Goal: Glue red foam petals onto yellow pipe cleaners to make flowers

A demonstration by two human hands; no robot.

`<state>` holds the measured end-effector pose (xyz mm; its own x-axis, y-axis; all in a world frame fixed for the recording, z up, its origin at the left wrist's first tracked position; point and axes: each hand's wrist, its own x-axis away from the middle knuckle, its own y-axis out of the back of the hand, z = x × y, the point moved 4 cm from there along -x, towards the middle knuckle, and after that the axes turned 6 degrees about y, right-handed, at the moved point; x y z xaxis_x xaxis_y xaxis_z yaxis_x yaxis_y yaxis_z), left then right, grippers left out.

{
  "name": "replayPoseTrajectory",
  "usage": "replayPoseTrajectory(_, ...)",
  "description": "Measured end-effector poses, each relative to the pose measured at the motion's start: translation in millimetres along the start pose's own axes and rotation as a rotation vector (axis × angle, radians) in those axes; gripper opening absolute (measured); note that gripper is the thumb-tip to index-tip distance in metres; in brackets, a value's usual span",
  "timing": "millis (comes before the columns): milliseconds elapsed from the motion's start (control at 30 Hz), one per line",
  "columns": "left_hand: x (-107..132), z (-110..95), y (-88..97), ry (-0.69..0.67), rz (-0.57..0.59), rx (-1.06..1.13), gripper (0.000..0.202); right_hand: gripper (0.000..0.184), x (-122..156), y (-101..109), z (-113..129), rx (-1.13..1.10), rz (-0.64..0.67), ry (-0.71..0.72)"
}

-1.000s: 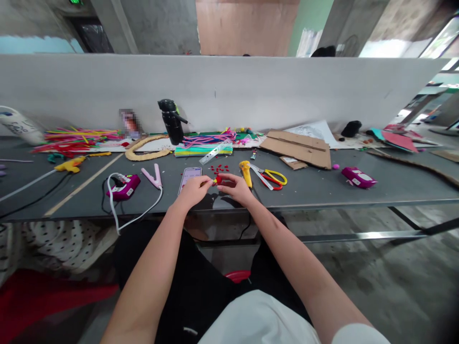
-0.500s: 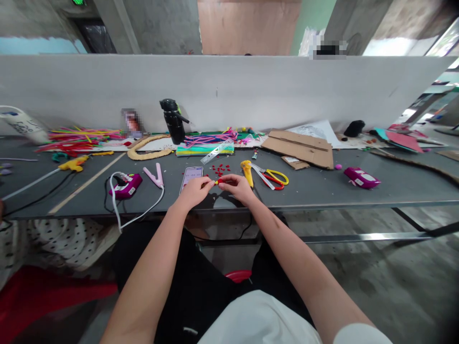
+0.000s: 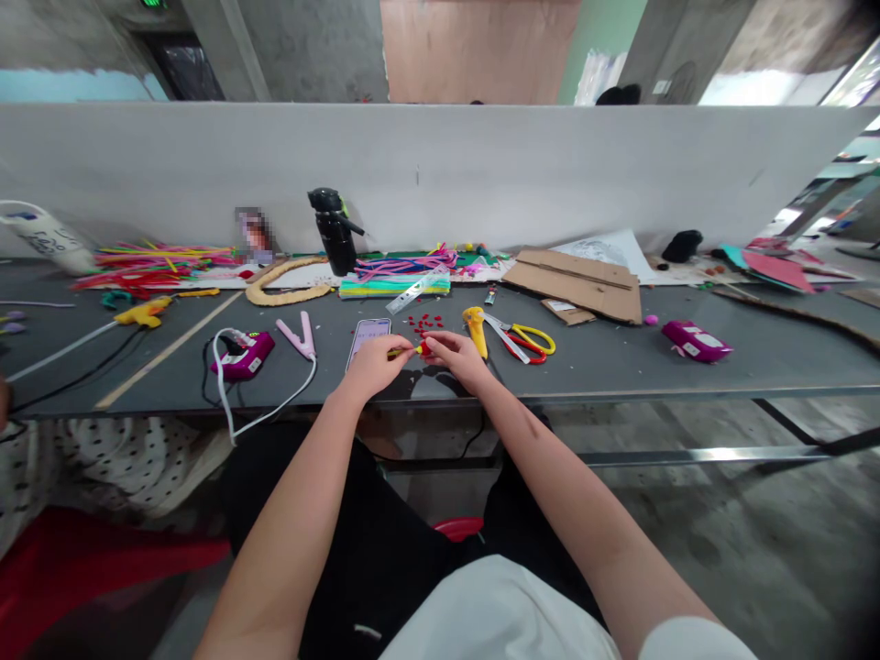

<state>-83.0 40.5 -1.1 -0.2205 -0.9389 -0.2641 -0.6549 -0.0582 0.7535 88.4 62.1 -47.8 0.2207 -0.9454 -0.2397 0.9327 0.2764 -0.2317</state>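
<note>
Close together over the table's front edge, both my hands work on one small piece. My left hand [image 3: 377,364] is closed, pinching a thin yellowish stem [image 3: 399,352] that points toward the right. At its tip sits a small red and yellow piece [image 3: 424,348], which the fingers of my right hand [image 3: 459,357] pinch and partly cover. Several small red scraps [image 3: 424,323] lie just beyond my fingers. A phone [image 3: 371,328] rests partly behind my left hand. By my right hand are a yellow glue gun [image 3: 476,332] and scissors with red and yellow handles [image 3: 529,344].
To the left lie a pink flat iron [image 3: 299,337] and a purple power strip [image 3: 244,356] with a white cord. Behind stand a black bottle [image 3: 335,234], bundled coloured pipe cleaners [image 3: 395,286], a clear ruler [image 3: 414,291] and cardboard [image 3: 574,284]. Another purple power strip [image 3: 697,342] is at right.
More of the yellowish stem shows between my left fingers, and my right fingers have shifted slightly around the red part. Both hands stay in nearly the same place.
</note>
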Motion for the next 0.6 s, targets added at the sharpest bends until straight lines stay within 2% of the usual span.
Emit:
replayPoseTrajectory(333,-1,-6,1.5,-0.015,-0.028,0.022,0.022,0.046,1,0,0,-0.018,0.001,-0.008)
replayPoseTrajectory(600,0,-12,0.9,-0.034,0.004,0.025,0.022,0.039,1,3,-2,-0.002,-0.032,0.020)
